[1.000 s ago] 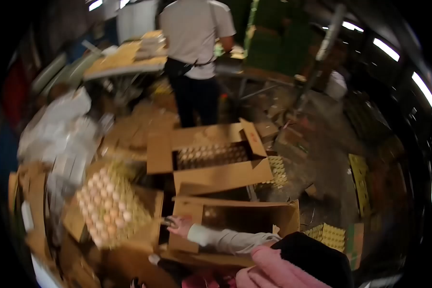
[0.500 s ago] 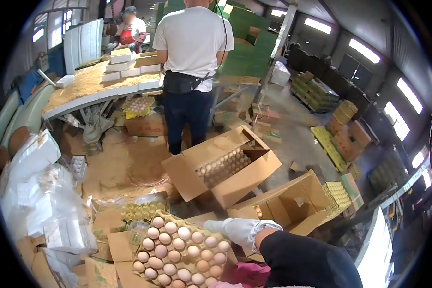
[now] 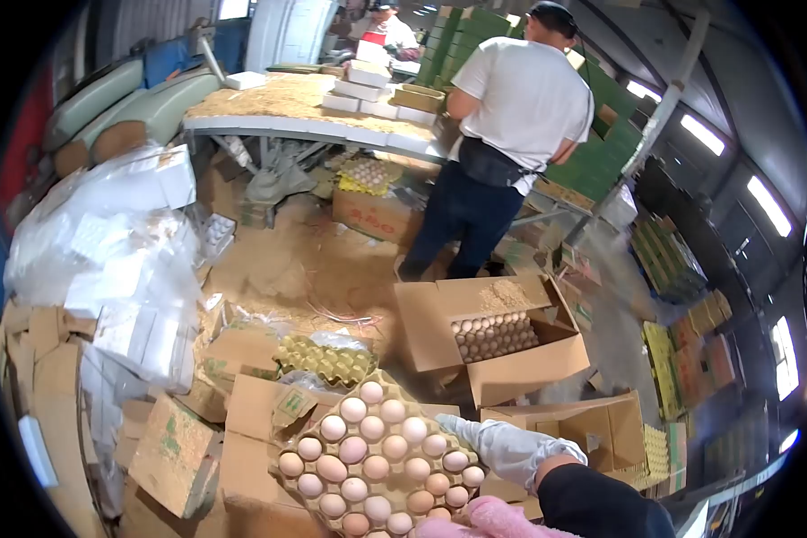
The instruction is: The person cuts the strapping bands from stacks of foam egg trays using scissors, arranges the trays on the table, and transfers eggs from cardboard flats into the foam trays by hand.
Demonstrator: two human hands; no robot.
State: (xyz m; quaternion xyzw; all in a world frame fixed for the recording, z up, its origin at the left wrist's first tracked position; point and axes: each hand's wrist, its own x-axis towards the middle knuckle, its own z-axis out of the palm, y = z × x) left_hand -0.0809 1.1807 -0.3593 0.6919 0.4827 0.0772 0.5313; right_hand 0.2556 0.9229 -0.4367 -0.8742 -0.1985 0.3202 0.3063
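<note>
A cardboard tray of eggs (image 3: 376,453) is tilted over an open carton (image 3: 247,448) at the bottom centre. My right hand (image 3: 507,448), in a pale glove, has its fingers at the tray's upper right edge. At the bottom edge of the view, a pink glove or sleeve (image 3: 498,520) shows beside the tray's near corner; I cannot make out my left hand's fingers. Just behind the egg tray lies an empty yellowish tray (image 3: 325,359).
An open box with eggs (image 3: 502,334) stands ahead, another open box (image 3: 601,430) at right. Plastic-wrapped white foam (image 3: 125,242) is piled at left. A person (image 3: 520,117) stands at the long table (image 3: 278,103); another person (image 3: 387,31) is behind it.
The view has swung left, so the surroundings appear farther right. My right hand and the egg tray have moved right in view, and the tray is turned. More pink shows beside it.
</note>
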